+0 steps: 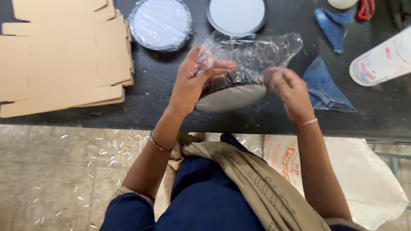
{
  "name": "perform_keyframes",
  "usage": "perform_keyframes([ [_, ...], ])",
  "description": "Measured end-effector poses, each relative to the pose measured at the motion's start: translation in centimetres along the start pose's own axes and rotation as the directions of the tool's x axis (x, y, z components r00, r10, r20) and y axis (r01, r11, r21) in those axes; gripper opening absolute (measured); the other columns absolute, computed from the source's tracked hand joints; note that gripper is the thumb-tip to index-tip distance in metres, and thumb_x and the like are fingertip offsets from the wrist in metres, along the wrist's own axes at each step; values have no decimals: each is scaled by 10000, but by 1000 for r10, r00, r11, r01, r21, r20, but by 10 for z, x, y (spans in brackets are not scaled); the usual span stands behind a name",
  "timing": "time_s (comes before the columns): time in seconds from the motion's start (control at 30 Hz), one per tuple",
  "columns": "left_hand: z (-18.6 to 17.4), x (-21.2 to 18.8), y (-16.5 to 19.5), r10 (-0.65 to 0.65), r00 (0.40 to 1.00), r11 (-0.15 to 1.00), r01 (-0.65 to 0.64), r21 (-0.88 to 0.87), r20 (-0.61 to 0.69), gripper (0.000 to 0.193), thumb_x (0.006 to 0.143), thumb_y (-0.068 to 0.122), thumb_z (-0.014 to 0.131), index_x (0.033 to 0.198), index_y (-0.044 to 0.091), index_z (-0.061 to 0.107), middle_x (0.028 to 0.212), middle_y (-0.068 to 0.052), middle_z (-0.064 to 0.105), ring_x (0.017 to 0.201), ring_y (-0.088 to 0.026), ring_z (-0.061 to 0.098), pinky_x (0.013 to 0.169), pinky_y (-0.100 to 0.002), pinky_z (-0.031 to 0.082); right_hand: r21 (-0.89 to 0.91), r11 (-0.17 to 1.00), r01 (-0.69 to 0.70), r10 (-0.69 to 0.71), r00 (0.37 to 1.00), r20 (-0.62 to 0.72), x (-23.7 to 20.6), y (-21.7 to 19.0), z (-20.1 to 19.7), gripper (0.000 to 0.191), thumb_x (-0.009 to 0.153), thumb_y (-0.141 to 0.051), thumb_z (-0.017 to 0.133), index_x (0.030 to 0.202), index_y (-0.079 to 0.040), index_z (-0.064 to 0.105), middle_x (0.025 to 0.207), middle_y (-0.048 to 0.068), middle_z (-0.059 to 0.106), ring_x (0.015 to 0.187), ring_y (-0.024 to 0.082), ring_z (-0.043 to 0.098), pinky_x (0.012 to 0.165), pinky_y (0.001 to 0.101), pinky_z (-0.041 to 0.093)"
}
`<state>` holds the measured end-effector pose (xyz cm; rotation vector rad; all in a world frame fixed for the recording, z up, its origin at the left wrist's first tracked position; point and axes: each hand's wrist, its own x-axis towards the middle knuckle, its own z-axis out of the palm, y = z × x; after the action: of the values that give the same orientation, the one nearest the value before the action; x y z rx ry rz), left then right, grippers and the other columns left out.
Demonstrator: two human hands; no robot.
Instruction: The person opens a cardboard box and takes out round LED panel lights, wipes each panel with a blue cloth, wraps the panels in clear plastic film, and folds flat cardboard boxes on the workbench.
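Observation:
A round black-rimmed disc with a pale grey face (231, 97) sits partly inside a clear plastic bag (258, 51), held tilted over the dark table (155, 111). My left hand (195, 76) grips the bag's left edge and the disc's rim. My right hand (290, 91) pinches the bag's right edge. The bag's closed end points away from me.
A stack of flat brown cardboard blanks (57, 55) fills the table's left. A bagged disc (160, 22) and a bare disc (237, 12) lie at the back. Blue cloth pieces (322, 85) and a white roll (389, 56) lie at the right. A white sack (362, 180) rests on the floor.

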<state>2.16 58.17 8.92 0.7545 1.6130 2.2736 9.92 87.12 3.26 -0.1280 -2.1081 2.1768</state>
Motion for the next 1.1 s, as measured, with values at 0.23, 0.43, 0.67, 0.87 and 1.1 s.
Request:
perform_keyframes([
  [0.23,-12,-4,4,-297,950,917,256,-307,-94,211,1062,278,528,1131,90,461,1237,-207,722,1115,-275,732,890,-392,631,-150,988,-44,119,833,540,36,-30,48,611,1005,-525,546,1257,5,715,1173,116,745,1089,170,662,983,323,524],
  [0.43,-27,5,-7,-210,968,940,161,-302,-137,195,1077,256,559,1128,99,456,1299,-243,693,1158,-283,710,918,-376,619,-179,980,-90,181,783,596,64,-42,58,492,921,-343,717,1235,35,705,1185,111,748,1079,155,682,964,294,543],
  [0.67,-36,23,8,200,975,976,-191,104,-91,341,1027,255,667,1316,117,550,1507,-159,563,1335,-261,641,1059,-378,595,-227,939,-258,344,720,603,87,-48,60,451,886,-257,731,1230,35,725,1109,73,775,962,103,691,870,248,558],
  [0.87,-59,34,29,294,926,577,-370,728,237,378,829,274,837,1182,208,720,1611,-62,430,1446,-303,517,1098,-414,571,-209,945,-252,327,687,649,94,-45,60,490,895,-314,742,1245,28,747,899,-29,687,755,48,531,674,202,440],
  [1.1,-54,48,29,237,940,496,-336,801,247,165,901,201,873,948,156,721,1609,9,464,1465,-283,533,1065,-381,593,-190,940,-282,336,675,657,96,-48,60,520,892,-306,772,1282,36,739,963,-7,676,860,76,581,800,227,473],
])
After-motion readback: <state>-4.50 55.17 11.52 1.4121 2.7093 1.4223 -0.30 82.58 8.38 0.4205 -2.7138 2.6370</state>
